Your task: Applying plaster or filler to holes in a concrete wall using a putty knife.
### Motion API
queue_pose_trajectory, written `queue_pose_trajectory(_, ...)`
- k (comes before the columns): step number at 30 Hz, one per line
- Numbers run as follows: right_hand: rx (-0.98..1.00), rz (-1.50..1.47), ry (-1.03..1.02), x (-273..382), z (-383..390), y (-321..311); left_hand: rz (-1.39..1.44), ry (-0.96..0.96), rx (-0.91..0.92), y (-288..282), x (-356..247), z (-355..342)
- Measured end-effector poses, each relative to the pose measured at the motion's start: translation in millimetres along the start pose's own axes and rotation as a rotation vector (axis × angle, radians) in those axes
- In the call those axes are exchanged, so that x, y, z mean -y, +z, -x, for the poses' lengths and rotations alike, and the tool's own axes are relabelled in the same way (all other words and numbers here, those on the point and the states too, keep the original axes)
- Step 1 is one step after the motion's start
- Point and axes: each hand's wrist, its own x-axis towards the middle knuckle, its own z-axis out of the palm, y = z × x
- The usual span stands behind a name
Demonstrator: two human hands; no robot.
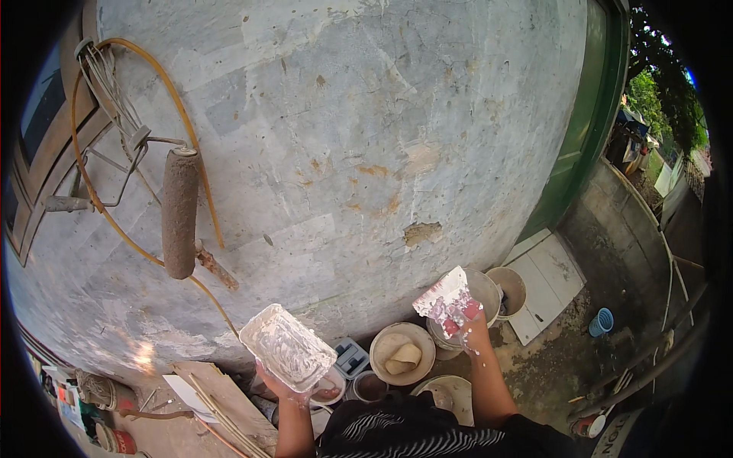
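My left hand (276, 388) holds up a rectangular tray (304, 331) from below, its fingers mostly hidden beneath it. White putty is smeared over the tray's inside. To the right, my right hand (475, 330) is closed round a flat, wide putty scraper (443, 293). White paste coats the scraper's blade and clings to my fingers and wrist. The blade stands in front of the lower part of a grey, patchy wall (305, 153), and I cannot tell whether it touches it. Above it, the wall has a chipped spot (422, 234).
A brown paint roller (180, 214) hangs from a window grille at the left, with a yellow hose (164, 72) looped there. Bowls and buckets (402, 353) crowd the wall's foot. Boards (229, 412) lean at lower left. At right are a green door (569, 153) and a blue cup (602, 322).
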Motion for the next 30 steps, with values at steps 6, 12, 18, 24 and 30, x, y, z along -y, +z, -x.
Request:
queue_pose_trajectory(6, 0.025, 0.168, -0.364, 45.6, -25.1, 24.6, 0.003, 0.057, 0.019, -1.1, 0.9, 0.0)
queue_pose_trajectory(12, -0.088, 0.206, -0.894, 166.6, -46.5, 121.7, 0.015, 0.117, 0.001, 4.6, -5.2, 12.7)
queue_pose_trajectory(18, -0.184, 0.461, -0.921, 176.3, -150.1, 181.1, 0.033, 0.153, -0.078, 8.9, -10.7, 21.3)
queue_pose_trajectory(24, -0.168, 0.273, -1.028, 196.0, -134.9, 182.9, 0.031, 0.202, -0.091, -7.4, -28.2, 19.6)
queue_pose_trajectory(30, -0.164, 0.374, -0.930, 193.8, -132.6, 195.3, 0.052, 0.211, -0.133, -14.5, -31.3, 15.0)
